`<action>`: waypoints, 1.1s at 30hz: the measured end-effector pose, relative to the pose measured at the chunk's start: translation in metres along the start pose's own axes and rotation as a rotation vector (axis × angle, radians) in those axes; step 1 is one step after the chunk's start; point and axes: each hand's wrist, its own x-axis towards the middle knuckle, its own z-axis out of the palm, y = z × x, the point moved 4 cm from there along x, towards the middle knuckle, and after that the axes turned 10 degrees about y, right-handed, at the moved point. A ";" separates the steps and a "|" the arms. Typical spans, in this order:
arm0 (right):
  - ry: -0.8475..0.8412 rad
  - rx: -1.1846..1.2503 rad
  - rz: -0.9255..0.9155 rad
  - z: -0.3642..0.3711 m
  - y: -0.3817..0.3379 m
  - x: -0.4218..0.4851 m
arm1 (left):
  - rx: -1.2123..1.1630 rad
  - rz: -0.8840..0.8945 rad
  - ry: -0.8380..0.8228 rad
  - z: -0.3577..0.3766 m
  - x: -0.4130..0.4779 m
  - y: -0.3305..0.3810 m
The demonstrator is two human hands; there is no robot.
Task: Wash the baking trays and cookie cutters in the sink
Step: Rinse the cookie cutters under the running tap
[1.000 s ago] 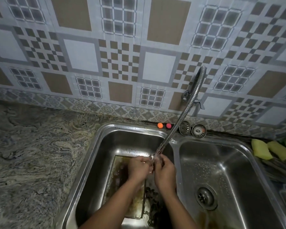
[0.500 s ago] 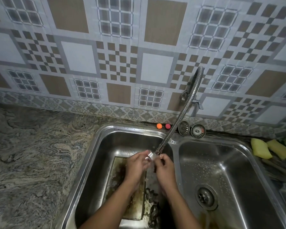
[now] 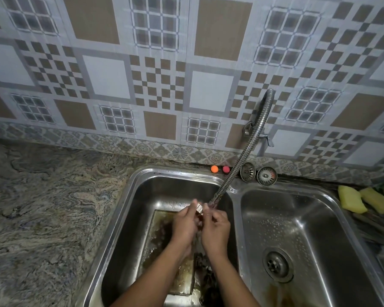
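My left hand [image 3: 183, 226] and my right hand [image 3: 216, 228] meet over the left basin [image 3: 122, 218], just under the hose tap's nozzle [image 3: 213, 203]. Between their fingertips they pinch a small pale piece [image 3: 199, 208], apparently a cookie cutter; its shape is too small to tell. Below the hands a baking tray [image 3: 155, 235] lies flat in brown, dirty water. Dark cookie cutters [image 3: 205, 270] lie beside the tray, partly hidden by my right forearm.
The right basin [image 3: 297, 220] holds only its drain [image 3: 277, 263]. Two strainer plugs [image 3: 258, 175] and two small balls [image 3: 214, 169] sit on the back rim. Yellow sponges [image 3: 364, 199] lie at the right. A marbled counter [image 3: 42, 207] stretches left.
My fingertips have lifted from a closed clasp up to the nozzle, and the small pale piece now shows between them. Both forearms stay in place.
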 end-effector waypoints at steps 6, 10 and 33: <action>-0.150 -0.082 -0.093 -0.001 0.001 -0.011 | 0.154 -0.094 0.108 0.003 0.008 0.004; -0.033 0.037 0.053 -0.009 -0.003 0.000 | 0.370 -0.005 -0.006 0.006 0.003 0.000; -0.344 -0.222 0.071 0.008 0.004 0.022 | 0.469 0.090 0.066 -0.003 0.003 0.008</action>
